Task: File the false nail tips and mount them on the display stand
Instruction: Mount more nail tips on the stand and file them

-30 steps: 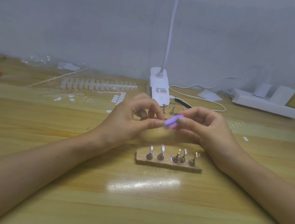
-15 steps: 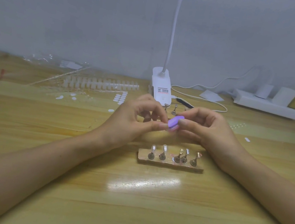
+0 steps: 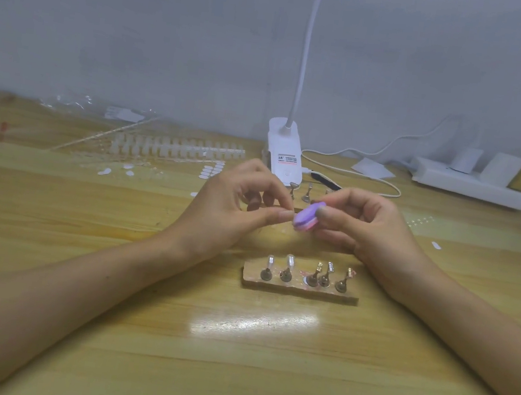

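Note:
My right hand (image 3: 365,228) pinches a small purple nail file (image 3: 305,219) between thumb and fingers. My left hand (image 3: 234,210) pinches something tiny at its thumb and forefinger tips, right against the file; a nail tip there is too small to make out. Below both hands lies the display stand (image 3: 300,286), a flat block with several metal pegs. The two left pegs carry clear nail tips (image 3: 290,261); the right pegs look bare.
A white clip lamp (image 3: 284,154) stands behind my hands, its cable running right to a white power strip (image 3: 474,187). Strips of clear nail tips (image 3: 176,147) and loose white stickers lie at the back left. Spare metal pegs (image 3: 307,193) stand by the lamp.
The purple file has tilted and shifted slightly against my left fingertips in a small filing stroke. Both hands stay in place above the stand.

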